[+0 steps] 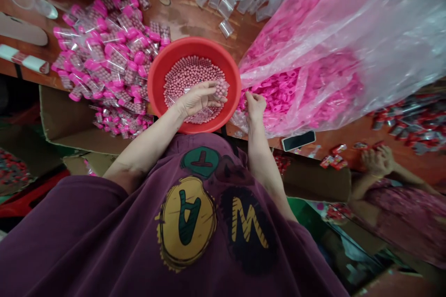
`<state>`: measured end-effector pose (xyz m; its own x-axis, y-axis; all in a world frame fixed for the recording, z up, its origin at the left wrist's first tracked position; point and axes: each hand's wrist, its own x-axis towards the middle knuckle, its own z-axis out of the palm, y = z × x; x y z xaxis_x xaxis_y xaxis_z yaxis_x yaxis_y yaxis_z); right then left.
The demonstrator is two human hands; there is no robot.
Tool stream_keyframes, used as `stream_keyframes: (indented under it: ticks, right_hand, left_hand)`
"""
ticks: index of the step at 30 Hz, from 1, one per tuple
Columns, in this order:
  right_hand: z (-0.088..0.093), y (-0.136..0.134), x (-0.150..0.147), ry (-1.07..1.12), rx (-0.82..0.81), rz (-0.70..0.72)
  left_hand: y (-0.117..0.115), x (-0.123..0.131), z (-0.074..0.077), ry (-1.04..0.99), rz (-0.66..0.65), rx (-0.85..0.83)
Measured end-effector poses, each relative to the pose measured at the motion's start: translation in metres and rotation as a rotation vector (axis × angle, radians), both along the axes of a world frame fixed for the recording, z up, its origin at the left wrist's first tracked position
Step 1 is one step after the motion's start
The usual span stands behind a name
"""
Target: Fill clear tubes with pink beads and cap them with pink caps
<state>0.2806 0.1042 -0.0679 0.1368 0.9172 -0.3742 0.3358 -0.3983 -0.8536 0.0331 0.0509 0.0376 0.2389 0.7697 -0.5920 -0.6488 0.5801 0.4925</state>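
A red plastic bowl (195, 42) holds many small round pink balls (190, 72). Over it my left hand (198, 98) is closed around a small clear container (222, 89) filled with such balls, its mouth end pointing right. Just right of the bowl's rim, my right hand (256, 104) has its thumb and fingers pinched together at the opening of a large clear bag (313, 51). Bright pink plastic caps (275, 90) lie in the bag's mouth beside those fingers. Whatever the right fingertips pinch is too small to make out.
Filled, pink-capped containers (108, 55) are heaped left of the bowl, with more in a cardboard box (66, 125) below. Clear empty containers (228, 2) lie at the back. A phone (298, 140) rests by the table edge. Another person's hands (378, 160) work at the right.
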Motion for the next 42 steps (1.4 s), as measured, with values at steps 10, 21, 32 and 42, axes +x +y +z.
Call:
stream_keyframes:
  ticks: [10, 21, 32, 42]
  right_hand:
    - [0.074, -0.011, -0.037, 0.323, 0.256, 0.046]
    - [0.079, -0.019, -0.055, 0.187, 0.379, 0.362]
    - [0.077, -0.012, -0.063, -0.154, 0.481, 0.596]
    - [0.086, -0.017, -0.082, 0.031, 0.343, 0.458]
  left_hand:
    - [0.001, 0.009, 0.009, 0.061, -0.011, -0.02]
    - [-0.002, -0.004, 0.013, 0.133, -0.044, -0.043]
    - [-0.013, -0.019, -0.004, 0.124, 0.035, -0.065]
    - [-0.017, -0.013, -0.014, 0.101, 0.11, -0.022]
